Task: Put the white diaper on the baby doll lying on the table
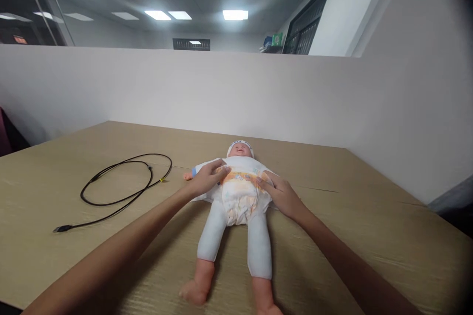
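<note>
A: Item one, centre of frame: baby doll (236, 206), on its back on the wooden table (369, 216), head towards the partition wall (258, 93), feet towards the lower edge.

B: Clothing?

A: White outfit, plus a diaper (240, 194) around the waist. Left hand (207, 179): fingers gently curled, tips pressed on the diaper's upper left corner. Right hand (283, 194): flattened against the diaper's right side, fingers extended. Neither hand lifts anything.

B: Step in hand?

A: By my judgement, fastening or smoothing the waistband. The next move calls for even pressure on both sides so the tabs sit flat; whether the tabs are stuck down, I cannot tell.

B: Other entries?

A: Black cable (125, 182), looped, left of centre, well apart from the doll. Ceiling lights (195, 14), upper middle.

B: Obstructions?

A: Nothing lies between the hands and the diaper.
</note>
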Available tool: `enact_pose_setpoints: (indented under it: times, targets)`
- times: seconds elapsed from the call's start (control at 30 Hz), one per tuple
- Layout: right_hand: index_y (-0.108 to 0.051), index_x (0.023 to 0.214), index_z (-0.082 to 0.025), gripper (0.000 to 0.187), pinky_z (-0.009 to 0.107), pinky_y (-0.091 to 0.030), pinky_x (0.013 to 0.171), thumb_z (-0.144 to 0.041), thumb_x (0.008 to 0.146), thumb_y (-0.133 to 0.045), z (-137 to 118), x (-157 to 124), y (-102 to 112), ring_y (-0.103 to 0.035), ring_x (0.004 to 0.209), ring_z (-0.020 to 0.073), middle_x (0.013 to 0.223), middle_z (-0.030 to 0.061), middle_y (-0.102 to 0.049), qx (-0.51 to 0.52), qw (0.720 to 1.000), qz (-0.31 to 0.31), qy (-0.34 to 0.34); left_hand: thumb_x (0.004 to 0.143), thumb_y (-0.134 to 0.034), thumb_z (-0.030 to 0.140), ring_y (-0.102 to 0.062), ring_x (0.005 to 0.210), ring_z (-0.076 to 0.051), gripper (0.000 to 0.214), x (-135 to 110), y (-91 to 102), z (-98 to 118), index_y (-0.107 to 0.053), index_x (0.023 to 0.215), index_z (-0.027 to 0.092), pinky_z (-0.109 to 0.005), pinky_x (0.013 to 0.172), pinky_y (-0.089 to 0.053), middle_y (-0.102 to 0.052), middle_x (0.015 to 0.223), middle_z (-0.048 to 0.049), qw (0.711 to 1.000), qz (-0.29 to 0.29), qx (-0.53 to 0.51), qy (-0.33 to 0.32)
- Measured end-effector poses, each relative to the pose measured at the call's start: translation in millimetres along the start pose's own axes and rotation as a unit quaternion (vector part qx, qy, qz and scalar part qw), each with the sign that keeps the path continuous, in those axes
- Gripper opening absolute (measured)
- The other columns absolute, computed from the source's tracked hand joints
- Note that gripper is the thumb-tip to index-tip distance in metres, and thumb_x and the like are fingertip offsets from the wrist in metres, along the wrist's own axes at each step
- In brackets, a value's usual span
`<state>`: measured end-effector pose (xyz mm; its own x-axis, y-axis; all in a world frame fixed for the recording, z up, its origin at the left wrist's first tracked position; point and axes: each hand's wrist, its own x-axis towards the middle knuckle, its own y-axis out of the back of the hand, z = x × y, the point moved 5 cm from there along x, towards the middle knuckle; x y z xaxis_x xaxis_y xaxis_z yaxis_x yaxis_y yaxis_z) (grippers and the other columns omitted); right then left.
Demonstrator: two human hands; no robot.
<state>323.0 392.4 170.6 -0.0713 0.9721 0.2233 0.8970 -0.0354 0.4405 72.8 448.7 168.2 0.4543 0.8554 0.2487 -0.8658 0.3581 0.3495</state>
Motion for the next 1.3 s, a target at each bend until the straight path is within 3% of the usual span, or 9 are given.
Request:
enact_pose_setpoints:
  times: [0.17,0.33,0.63,0.87,1.0,1.07,1.13,1.23,1.3]
  targets:
    - [-0.079,0.097,-0.022,0.063,0.045,-0.056,0.1,-0.081,0.075,-0.079,44.4,41.2,-12.9,-0.072,0.106,0.0329,0.101,0.0079,-0.082,0.127,0.99,-0.01,-0.059,0.094,-0.066,0.072,-0.044,0.076,-0.016,0.055,30.1,-10.8,-29.6,-0.05,0.081,0.021,-0.03,0.072,-0.035,-0.048,0.079,0.0034,0.997,-0.016,-0.068,0.045]
    - [-0.081,0.1,-0.021,0.066,0.051,-0.056,0.109,-0.08,0.071,-0.085,62.0,44.5,-22.2,-0.076,0.109,0.035,0.104,0.0106,-0.085,0.192,0.977,-0.017,-0.09,0.089,-0.068,0.074,-0.046,0.08,-0.015,0.056,31.9,-18.1,-39.1,-0.051,0.085,0.021,-0.029,0.076,-0.038,-0.05,0.085,0.0027,0.99,-0.021,-0.12,0.073]
    - [-0.082,0.109,-0.021,0.061,0.048,-0.053,0.118,-0.077,0.085,-0.081,52.2,0.0,-23.2,-0.072,0.127,0.0346,0.121,0.0101,-0.084,0.202,0.974,-0.043,-0.091,0.088,-0.067,0.077,-0.045,0.072,-0.015,0.059,-6.0,-23.9,-22.7,-0.046,0.081,0.023,-0.03,0.068,-0.038,-0.05,0.079,0.0017,0.988,-0.041,-0.119,0.092]
    - [-0.08,0.115,-0.021,0.069,0.051,-0.05,0.122,-0.083,0.084,-0.077,70.8,-4.1,-25.4,-0.07,0.129,0.0339,0.122,0.0101,-0.083,0.225,0.969,-0.048,-0.093,0.095,-0.062,0.071,-0.048,0.068,-0.016,0.056,-3.1,-9.0,-8.5,-0.05,0.074,0.021,-0.03,0.065,-0.037,-0.053,0.073,0.0009,0.995,-0.033,-0.001,0.091]
    - [-0.08,0.118,-0.022,0.069,0.048,-0.048,0.124,-0.082,0.082,-0.079,76.4,-8.1,-25.8,-0.066,0.137,0.0331,0.129,0.0113,-0.08,0.252,0.961,-0.043,-0.105,0.1,-0.066,0.048,-0.064,0.094,-0.025,0.025,0.2,-3.1,24.0,-0.067,0.1,0.023,-0.036,0.083,-0.047,-0.072,0.104,-0.0054,0.991,0.027,0.131,0.026]
    - [-0.079,0.119,-0.023,0.067,0.045,-0.048,0.123,-0.079,0.083,-0.081,74.9,-10.0,-24.3,-0.064,0.139,0.0325,0.131,0.0108,-0.079,0.257,0.959,-0.043,-0.107,0.105,-0.06,0.039,-0.064,0.118,-0.029,0.019,-1.3,-17.4,53.0,-0.067,0.116,0.024,-0.042,0.099,-0.05,-0.071,0.127,-0.0086,0.969,0.047,0.228,-0.083]
    - [-0.078,0.119,-0.024,0.063,0.043,-0.052,0.118,-0.076,0.084,-0.082,72.1,-11.2,-21.7,-0.067,0.134,0.0317,0.127,0.0091,-0.08,0.254,0.96,-0.047,-0.106,0.11,-0.054,0.037,-0.061,0.13,-0.029,0.021,-4.2,-46.4,75.3,-0.066,0.122,0.025,-0.045,0.11,-0.048,-0.07,0.134,-0.009,0.945,-0.003,0.279,-0.173]
    - [-0.076,0.115,-0.024,0.057,0.04,-0.058,0.102,-0.071,0.084,-0.082,69.6,-13.4,-15.4,-0.073,0.117,0.0289,0.114,0.0061,-0.08,0.23,0.965,-0.056,-0.11,0.11,-0.058,0.043,-0.063,0.123,-0.03,0.022,-6.1,-87.7,81.7,-0.068,0.117,0.024,-0.049,0.108,-0.048,-0.075,0.125,-0.0072,0.919,-0.099,0.336,-0.181]
    - [-0.074,0.111,-0.024,0.053,0.037,-0.059,0.091,-0.066,0.082,-0.085,69.7,-16.9,-9.8,-0.074,0.106,0.0264,0.107,0.0053,-0.079,0.202,0.971,-0.059,-0.114,0.108,-0.062,0.047,-0.062,0.118,-0.031,0.026,-6.2,-100.3,75.7,-0.069,0.113,0.023,-0.051,0.105,-0.047,-0.076,0.121,-0.0078,0.908,-0.107,0.372,-0.159]
